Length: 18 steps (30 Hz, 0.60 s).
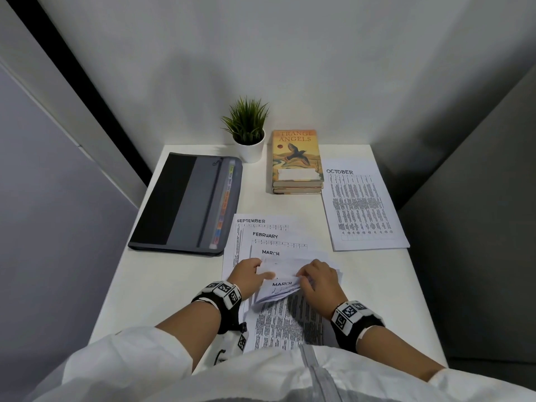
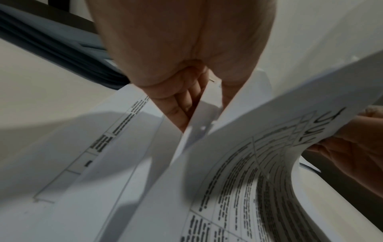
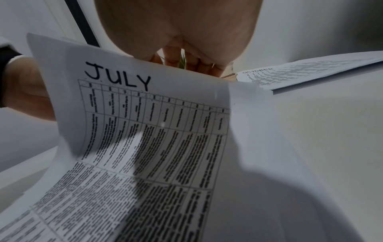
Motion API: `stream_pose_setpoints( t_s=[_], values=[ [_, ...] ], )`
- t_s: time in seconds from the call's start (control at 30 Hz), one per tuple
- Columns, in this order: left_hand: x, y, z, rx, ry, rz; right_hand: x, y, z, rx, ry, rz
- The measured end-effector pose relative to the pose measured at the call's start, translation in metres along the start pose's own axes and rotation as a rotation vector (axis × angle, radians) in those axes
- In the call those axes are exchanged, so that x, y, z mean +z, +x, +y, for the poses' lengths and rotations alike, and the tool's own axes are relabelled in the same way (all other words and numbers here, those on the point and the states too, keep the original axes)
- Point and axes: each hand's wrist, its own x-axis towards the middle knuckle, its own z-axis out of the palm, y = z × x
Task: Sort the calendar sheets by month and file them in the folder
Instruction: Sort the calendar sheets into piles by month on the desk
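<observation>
Head view: sheets [image 1: 285, 274] are gripped by both hands, left [image 1: 246, 271] and right [image 1: 319, 278]; folder [image 1: 188, 204] lies far-left, nearer the left.

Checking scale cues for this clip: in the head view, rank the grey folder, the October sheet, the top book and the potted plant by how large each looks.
Largest to smallest:
1. grey folder
2. October sheet
3. top book
4. potted plant
The book and plant look close in size and sit farthest from the camera, so their order is unsure.
</observation>
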Motion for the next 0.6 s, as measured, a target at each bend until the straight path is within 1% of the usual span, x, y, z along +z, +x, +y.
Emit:
stream_pose_setpoints(
  t_s=[0.17, 0.27, 0.3, 0.33, 0.47, 0.6],
  values=[
    [-0.0029, -0.0011, -0.0002, -0.013, -0.003, -0.012, -0.004, 0.0009, -0.0021, -0.016, 0.024, 0.043],
    [-0.0036, -0.0016, 0.0, -0.013, 0.044, -0.025, -0.0051, 0.003, -0.0032, 0.023, 0.11, 0.071],
    [-0.0037, -0.0016, -0.0002, 0.017, 0.058, -0.011, -0.0047, 0.0038, -0.0033, 0.042, 0.151, 0.075],
    [-0.0032, -0.0025, 0.0012, 0.014, 0.061, -0.02, -0.004, 0.0042, -0.0034, 0.062, 0.185, 0.072],
    [-0.0004, -0.0007, -0.0002, 0.029, 0.033, 0.009, -0.0009, 0.0052, -0.0048, 0.118, 0.199, 0.009],
    [0.0005, -0.0016, -0.0023, 0.031, -0.022, 0.009, -0.0005, 0.007, -0.0035, 0.092, 0.108, -0.057]
  ],
)
